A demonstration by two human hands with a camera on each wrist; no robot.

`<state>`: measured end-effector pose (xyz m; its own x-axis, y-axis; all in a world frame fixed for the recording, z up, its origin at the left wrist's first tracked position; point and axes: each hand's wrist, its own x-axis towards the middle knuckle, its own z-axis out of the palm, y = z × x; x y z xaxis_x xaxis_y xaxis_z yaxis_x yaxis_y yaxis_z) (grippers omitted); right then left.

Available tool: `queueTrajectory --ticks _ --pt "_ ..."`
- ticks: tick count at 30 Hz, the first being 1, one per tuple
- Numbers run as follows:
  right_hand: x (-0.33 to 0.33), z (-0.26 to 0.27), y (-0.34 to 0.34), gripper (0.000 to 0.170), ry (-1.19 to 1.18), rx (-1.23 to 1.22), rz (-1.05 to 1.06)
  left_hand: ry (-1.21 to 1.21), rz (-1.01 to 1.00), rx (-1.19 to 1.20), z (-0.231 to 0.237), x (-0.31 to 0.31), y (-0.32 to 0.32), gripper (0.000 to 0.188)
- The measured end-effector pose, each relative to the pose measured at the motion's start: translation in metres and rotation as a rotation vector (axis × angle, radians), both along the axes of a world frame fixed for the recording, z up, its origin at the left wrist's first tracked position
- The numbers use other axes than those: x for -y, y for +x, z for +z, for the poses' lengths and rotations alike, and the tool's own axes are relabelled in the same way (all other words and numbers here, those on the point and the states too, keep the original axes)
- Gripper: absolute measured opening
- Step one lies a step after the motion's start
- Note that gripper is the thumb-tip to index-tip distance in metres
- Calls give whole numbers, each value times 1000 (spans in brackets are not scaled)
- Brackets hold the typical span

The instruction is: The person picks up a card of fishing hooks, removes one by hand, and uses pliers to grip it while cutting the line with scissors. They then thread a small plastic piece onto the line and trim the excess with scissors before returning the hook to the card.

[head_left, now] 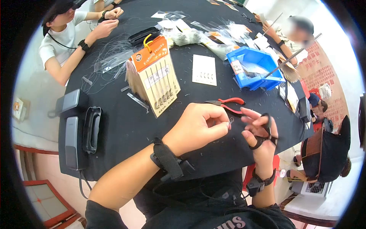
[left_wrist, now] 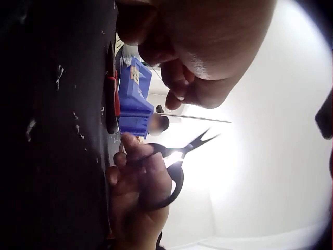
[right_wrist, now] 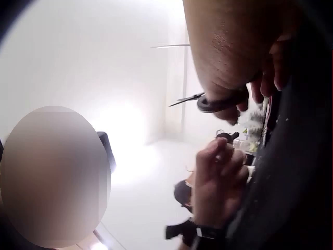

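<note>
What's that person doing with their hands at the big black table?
Their right hand has scissors looped on its fingers, with the blades apart. Their left hand is pinching something tiny, too small to make out. Red pliers lie on the table just past the hands. Farther back are a pack of fishing hooks and a blue bin. Other people are sitting around the table too.

In the head view, the clear scrap (head_left: 231,121) in the left hand (head_left: 198,128) is too small to identify; blades of the scissors (head_left: 270,127) on the right hand (head_left: 263,133) are indistinct. Shirt lettering (head_left: 231,224) meets the bottom edge. Upper right, a person's head (head_left: 302,29) is blurred.
</note>
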<state>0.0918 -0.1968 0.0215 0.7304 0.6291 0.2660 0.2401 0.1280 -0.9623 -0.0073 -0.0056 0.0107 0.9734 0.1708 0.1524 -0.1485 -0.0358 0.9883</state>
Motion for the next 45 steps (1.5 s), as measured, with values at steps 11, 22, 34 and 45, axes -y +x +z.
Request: queueTrajectory --ticks 11,22,34,45 --pt "-11 4 15 25 -98 571 46 7 -152 -76 -1 3 0 9" --pt "-11 13 15 21 -144 879 25 52 -177 -128 -2 4 1 9" --pt "1 3 13 24 -118 74 -148 17 -68 -142 0 5 1 11" --pt "21 16 5 32 -482 175 -89 94 49 -91 2 4 2 11"
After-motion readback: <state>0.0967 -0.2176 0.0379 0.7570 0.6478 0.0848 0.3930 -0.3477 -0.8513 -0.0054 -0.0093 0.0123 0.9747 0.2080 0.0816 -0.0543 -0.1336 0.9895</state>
